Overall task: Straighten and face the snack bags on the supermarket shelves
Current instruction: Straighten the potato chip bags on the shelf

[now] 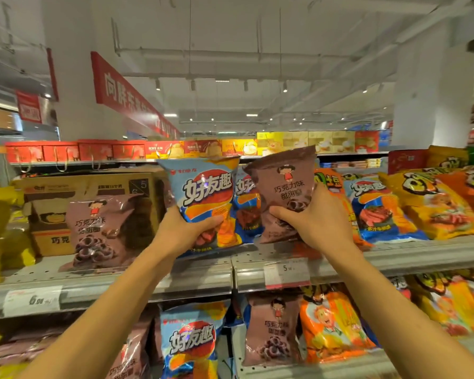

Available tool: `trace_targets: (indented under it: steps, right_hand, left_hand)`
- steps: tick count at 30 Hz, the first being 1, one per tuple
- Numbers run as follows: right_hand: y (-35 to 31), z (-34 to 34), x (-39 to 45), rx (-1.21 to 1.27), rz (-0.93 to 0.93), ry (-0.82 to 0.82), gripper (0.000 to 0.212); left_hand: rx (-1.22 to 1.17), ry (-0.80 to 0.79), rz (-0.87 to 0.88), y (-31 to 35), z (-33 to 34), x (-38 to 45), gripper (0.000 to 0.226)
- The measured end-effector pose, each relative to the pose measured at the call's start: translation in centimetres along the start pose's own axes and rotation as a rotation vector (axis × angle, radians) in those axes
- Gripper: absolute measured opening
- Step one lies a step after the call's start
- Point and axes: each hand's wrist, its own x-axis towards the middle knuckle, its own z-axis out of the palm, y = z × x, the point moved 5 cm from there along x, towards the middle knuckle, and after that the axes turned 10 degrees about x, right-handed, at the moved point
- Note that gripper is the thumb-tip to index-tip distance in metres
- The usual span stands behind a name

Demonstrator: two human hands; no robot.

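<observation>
Scanning from the left of the frame: a brown chocolate-ring bag (99, 231) leans back on the upper shelf (192, 277) against a cardboard carton (93, 187), unheld, label outward but slumped. At centre-left, the left hand (188, 228) grips a blue chip bag (207, 203) near its lower edge, thumb across the front and fingers curled behind; the bag is upright, label forward, raised just above the shelf. Just right of it, the right hand (309, 217) holds a second brown bag (285, 192) low on its body, thumb pressing the front panel, the remaining fingers hidden behind; this bag tilts slightly leftward and overlaps more blue bags behind. At right, orange and yellow bags (433, 206) lie reclined in a row.

Assessment: both held bags appear air-filled, light and soft, with slick, glossy film and brittle contents. Squeezing the middle risks crushing. Holding them lightly by the lower seam or side edges is advisable.
</observation>
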Motion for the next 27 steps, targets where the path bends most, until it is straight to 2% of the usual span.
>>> trace_targets:
  steps: [6, 13, 19, 21, 24, 27]
  right_hand:
    - [3.9, -3.6, -0.9, 0.117, 0.128, 0.066, 0.079]
    - [5.3, -5.5, -1.8, 0.217, 0.134, 0.093, 0.08]
    - [4.6, -4.6, -2.5, 0.251, 0.133, 0.069, 0.079]
    - [3.9, -3.9, -2.8, 0.267, 0.11, 0.073, 0.08]
    - [2.4, -2.5, -3.1, 0.314, 0.079, 0.079, 0.076]
    - [0.2, 0.1, -3.3, 0.324, 0.071, 0.002, 0.082]
  left_hand:
    - [-0.026, -0.1, -0.028, 1.1, 6.9, 1.2, 0.024]
    - [0.057, -0.212, -0.047, 1.2, 10.6, 2.0, 0.038]
    - [0.093, -0.358, 0.037, 1.9, 11.0, 1.5, 0.018]
    - [0.198, -0.346, 0.05, 1.6, 10.4, 1.3, 0.019]
    - [0.376, -0.262, 0.022, 0.3, 7.8, 0.3, 0.042]
    - [0.747, -0.088, 0.153, -0.3, 3.7, -1.8, 0.063]
